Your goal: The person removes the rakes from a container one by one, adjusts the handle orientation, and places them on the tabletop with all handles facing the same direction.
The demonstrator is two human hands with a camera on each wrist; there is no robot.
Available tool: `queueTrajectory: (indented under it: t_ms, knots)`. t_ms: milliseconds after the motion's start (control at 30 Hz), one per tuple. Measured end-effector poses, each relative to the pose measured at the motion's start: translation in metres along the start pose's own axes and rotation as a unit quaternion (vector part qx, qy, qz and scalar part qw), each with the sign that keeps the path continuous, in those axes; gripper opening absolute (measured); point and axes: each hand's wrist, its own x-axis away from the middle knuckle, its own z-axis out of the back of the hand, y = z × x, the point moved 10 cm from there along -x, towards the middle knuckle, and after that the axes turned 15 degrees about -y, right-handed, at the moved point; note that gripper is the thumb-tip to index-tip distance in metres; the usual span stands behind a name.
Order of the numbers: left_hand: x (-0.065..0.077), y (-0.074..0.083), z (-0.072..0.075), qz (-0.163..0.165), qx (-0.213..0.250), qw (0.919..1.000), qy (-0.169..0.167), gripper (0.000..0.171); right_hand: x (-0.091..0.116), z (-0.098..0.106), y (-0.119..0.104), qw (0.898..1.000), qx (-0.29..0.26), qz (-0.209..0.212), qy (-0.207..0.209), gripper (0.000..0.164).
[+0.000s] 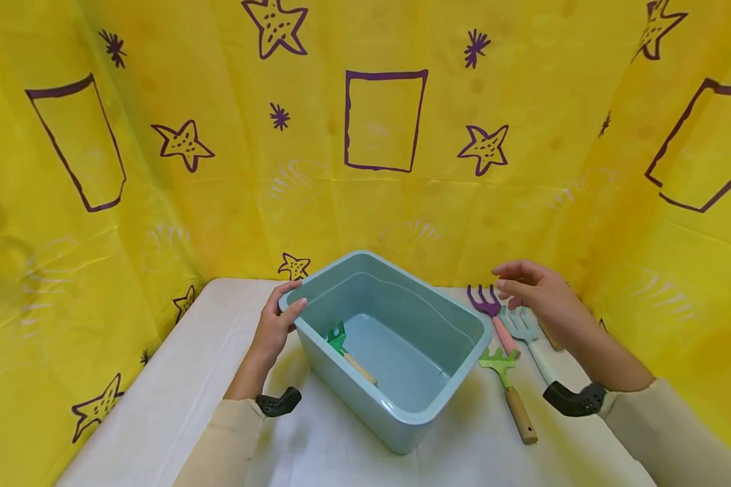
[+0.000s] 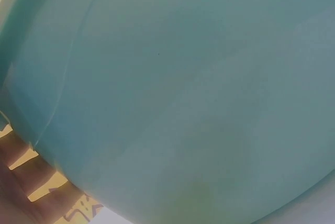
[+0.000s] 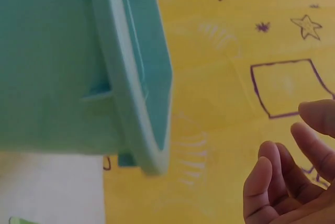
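My left hand [image 1: 276,320] grips the rim of a pale blue plastic tub [image 1: 347,385] at its left corner, thumb over the edge. Inside the tub lies a small green hand rake [image 1: 338,338] with a wooden handle. My right hand [image 1: 541,292], fingers loosely bent and holding nothing, hovers to the right of the tub, over several garden tools. Nearest to it are a purple fork [image 1: 486,306] with a pink handle and a light blue fork [image 1: 526,330]. In the right wrist view the fingers [image 3: 301,174] are apart from the tub [image 3: 52,77].
A light green hand rake [image 1: 499,364] with a wooden handle lies right of the tub. Another wooden handle [image 1: 551,338] shows partly behind my right hand. White cloth [image 1: 158,406] covers the table, and a yellow patterned curtain [image 1: 231,203] encloses its back and sides.
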Motion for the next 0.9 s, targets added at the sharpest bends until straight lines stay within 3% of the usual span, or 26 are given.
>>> queueTrajectory:
  t_ms: [333, 600, 900]
  knots:
    - [0.001, 0.004, -0.002, 0.012, 0.006, 0.9999, -0.010, 0.049, -0.046, -0.031, -0.036, 0.999, -0.015, 0.009, -0.045, 0.040]
    - [0.010, 0.028, -0.010, 0.016, 0.002, 0.9996, -0.022, 0.050, -0.082, -0.070, -0.050, 0.993, -0.034, 0.007, -0.115, 0.036]
    - [0.000, 0.000, -0.001, 0.010, 0.003, 0.9999, -0.008, 0.049, -0.119, -0.122, -0.048, 0.979, -0.052, -0.016, -0.199, 0.034]
